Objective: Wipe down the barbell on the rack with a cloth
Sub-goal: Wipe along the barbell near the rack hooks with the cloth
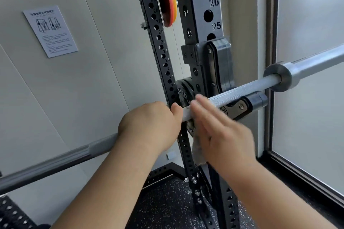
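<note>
Barbell held on the rack, cloth under one hand.
The barbell [247,87] is laid from lower left to upper right of the frame, across the rack [204,15]. At centre it is gripped by the left hand [149,126]. Just beside it, the blurred right hand [223,135] is held flat with fingers straight, over the cloth [198,151], which hangs below the bar.

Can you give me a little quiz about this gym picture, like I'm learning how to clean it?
1. True or false: the left hand grips the barbell.
2. Which number is painted highest on the rack post? A 25, B 26, C 27.
3. Fill in: the cloth hangs under the ___ hand.
Key: 1 true. 2 C. 3 right: the right hand, fingers straight.
</note>
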`<state>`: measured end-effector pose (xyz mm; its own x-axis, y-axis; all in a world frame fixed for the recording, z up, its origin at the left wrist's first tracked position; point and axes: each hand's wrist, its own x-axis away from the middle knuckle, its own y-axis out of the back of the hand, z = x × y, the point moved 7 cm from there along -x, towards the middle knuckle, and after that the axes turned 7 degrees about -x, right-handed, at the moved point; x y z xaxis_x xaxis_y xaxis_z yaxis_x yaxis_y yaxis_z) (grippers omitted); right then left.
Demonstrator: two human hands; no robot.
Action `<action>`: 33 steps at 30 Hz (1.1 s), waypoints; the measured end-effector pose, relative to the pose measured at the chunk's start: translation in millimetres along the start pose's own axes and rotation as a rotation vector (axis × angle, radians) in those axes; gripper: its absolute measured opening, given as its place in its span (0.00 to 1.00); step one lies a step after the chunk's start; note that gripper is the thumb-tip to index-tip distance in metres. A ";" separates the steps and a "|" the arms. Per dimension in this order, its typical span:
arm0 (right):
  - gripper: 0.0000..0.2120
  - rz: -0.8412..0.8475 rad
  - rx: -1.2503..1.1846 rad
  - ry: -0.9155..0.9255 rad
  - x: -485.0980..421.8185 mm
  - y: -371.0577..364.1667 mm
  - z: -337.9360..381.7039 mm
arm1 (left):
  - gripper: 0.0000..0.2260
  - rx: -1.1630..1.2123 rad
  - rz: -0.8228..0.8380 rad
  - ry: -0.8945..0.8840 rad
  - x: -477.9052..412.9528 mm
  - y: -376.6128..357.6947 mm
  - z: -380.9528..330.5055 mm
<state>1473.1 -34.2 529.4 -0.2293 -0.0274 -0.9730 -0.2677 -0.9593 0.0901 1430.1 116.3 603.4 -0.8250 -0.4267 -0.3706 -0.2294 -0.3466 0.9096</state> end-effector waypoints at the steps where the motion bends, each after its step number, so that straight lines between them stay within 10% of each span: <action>1: 0.15 -0.044 -0.005 -0.085 -3.6 6.4 -13.4 | 0.18 0.021 0.031 -0.017 0.0 0.4 -1.1; 8: 0.18 0.038 0.017 0.043 8.2 -7.8 11.5 | 0.22 0.029 -0.051 0.039 4.5 3.8 -2.0; 13: 0.16 -0.069 0.030 -0.203 -1.0 8.9 -16.9 | 0.30 -0.176 -0.276 0.028 14.3 2.8 -7.3; 19: 0.19 0.059 0.112 -0.026 -1.6 10.3 -5.2 | 0.13 -0.136 -0.569 -0.105 46.5 -14.2 -14.3; 33: 0.24 0.147 0.250 -0.106 -1.6 3.2 -13.9 | 0.22 -0.042 -0.560 -0.081 29.7 -0.9 -18.1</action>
<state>1485.6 -41.2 528.3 -0.3754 -0.1190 -0.9192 -0.4429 -0.8481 0.2907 1415.2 88.9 588.2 -0.6207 -0.1029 -0.7773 -0.6240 -0.5355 0.5691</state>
